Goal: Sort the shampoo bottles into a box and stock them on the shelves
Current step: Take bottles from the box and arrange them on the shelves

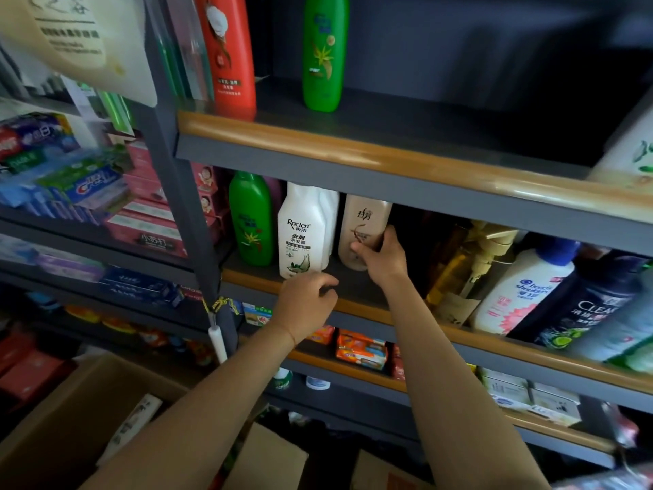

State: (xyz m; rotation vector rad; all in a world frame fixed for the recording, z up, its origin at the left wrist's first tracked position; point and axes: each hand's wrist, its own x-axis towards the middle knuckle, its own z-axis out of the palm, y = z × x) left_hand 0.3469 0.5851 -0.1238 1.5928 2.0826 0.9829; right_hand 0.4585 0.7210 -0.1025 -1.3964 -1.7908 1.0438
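Note:
My right hand (pixel 383 258) grips a beige shampoo bottle (pixel 362 221) standing upright on the middle shelf (pixel 357 305). Left of it stand a white Raclen bottle (pixel 302 231) and a green bottle (pixel 251 219). My left hand (pixel 305 305) hovers just below the white bottle at the shelf edge, fingers curled, holding nothing. A cardboard box (pixel 70 419) sits open at the lower left. On the upper shelf (pixel 353 150) stand a red bottle (pixel 228 51) and a green bottle (pixel 323 53).
Further right on the middle shelf lean a gold pump bottle (pixel 459 270), a white Head & Shoulders bottle (pixel 519 288) and a dark Clear bottle (pixel 583 305). Toothpaste boxes (pixel 88 185) fill the left rack. Soap packs (pixel 360 350) lie on the lower shelf.

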